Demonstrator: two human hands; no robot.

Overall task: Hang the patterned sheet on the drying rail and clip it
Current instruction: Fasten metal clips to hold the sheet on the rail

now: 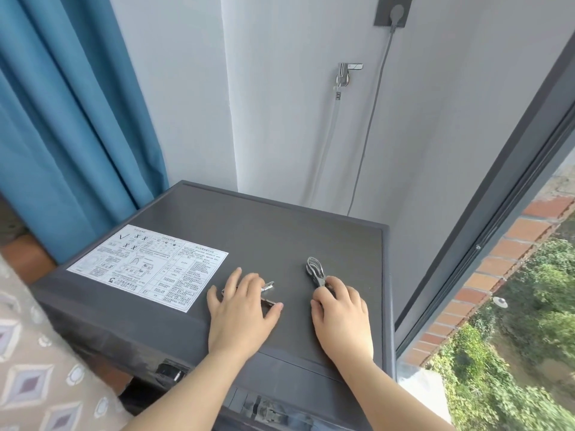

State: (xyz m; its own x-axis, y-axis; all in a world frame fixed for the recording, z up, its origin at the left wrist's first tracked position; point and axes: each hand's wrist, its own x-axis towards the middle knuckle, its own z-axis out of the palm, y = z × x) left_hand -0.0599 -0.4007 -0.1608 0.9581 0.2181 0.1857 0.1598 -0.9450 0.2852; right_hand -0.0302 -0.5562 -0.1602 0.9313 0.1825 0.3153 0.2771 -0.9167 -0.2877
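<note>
The patterned sheet (37, 362), beige with diamond motifs, hangs at the lower left edge of the view. On the dark grey washing machine top (264, 231) lie two metal clips. My left hand (239, 312) lies over one clip (268, 287), its fingers spread and only the clip's tip showing. My right hand (340, 315) has its fingertips curled on the handle end of the other metal clip (315, 270), whose jaws point away from me. No drying rail is in view.
A white instruction sticker (149, 265) covers the machine's left half. Blue curtain (68, 104) hangs at the left. A tap (345, 73) with a hose and a wall socket (393, 10) with a cable are on the white wall. A window frame (485, 197) runs along the right.
</note>
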